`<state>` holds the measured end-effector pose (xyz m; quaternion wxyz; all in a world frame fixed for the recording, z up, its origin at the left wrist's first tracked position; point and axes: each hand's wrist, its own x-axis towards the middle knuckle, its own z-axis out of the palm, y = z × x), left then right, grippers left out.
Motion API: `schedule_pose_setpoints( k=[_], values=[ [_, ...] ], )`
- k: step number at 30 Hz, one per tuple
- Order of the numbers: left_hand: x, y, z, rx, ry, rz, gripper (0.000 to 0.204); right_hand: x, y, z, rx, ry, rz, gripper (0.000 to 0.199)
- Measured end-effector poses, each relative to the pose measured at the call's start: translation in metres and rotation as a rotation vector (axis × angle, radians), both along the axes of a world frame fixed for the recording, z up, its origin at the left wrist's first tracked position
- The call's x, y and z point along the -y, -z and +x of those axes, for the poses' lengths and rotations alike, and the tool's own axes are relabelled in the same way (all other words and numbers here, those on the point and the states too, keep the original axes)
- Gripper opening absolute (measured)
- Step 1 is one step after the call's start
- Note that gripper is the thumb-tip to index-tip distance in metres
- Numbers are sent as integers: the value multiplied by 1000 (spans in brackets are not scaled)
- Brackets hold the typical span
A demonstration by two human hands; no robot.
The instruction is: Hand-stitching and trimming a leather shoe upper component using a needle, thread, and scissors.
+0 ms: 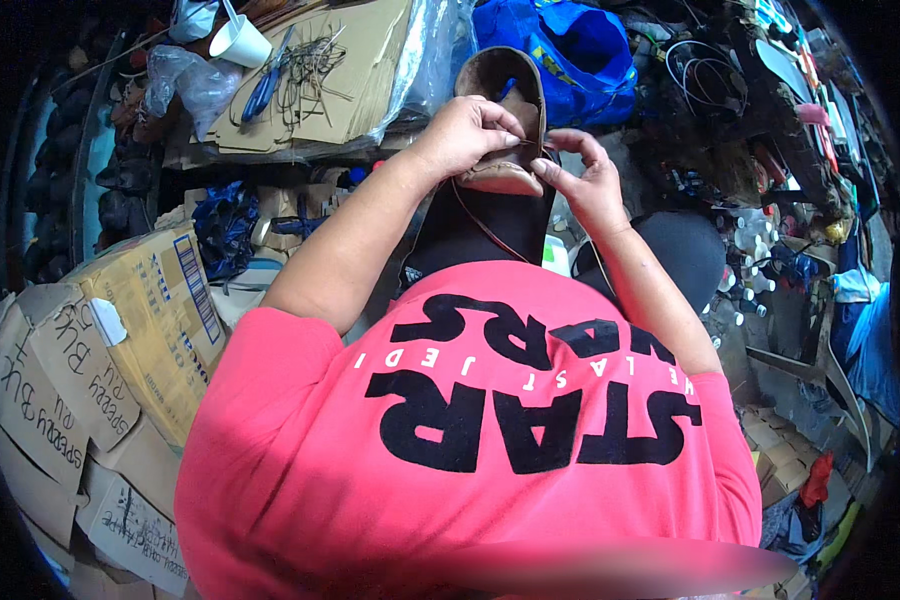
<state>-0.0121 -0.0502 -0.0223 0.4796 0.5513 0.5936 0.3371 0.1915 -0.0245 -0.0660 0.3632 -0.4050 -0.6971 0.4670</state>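
Observation:
A brown leather shoe (pixel 498 68) rests over my dark-trousered lap, toward the top of the head view, its opening facing up. A bit of blue shows inside it. My left hand (pixel 470 137) lies over the shoe's left side, thumb and fingers pinched together above the opening; what they hold is too small to make out. At the right edge, my right hand (pixel 587 180) has its thumb against the shoe's near end and its curled fingers by the side wall, gripping the rim. A thin brown lace (pixel 485 230) trails from the shoe across my trousers.
Beyond the shoe, a stack of brown card sheets (pixel 370 60) bears blue-handled pliers (pixel 264 90), loose dark strands and a white cup (pixel 240 42). A blue bag (pixel 595 75) stands behind. Cardboard boxes (pixel 135 310) crowd the left; small bottles (pixel 755 240) stand at right.

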Motion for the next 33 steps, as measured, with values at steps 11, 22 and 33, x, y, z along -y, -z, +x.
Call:
schedule_pose_setpoints(
  k=[11, 22, 33],
  values=[
    [3, -9, -9, 151, 8, -130, 14, 3, -15, 2, -237, -87, -329, 27],
    [3, 1, -14, 58, 33, -27, 14, 6, -7, -6, -471, -147, -519, 30],
    [3, -6, -4, -96, 112, 162, 19, 8, -4, -9, -439, -87, -485, 28]
  ],
)
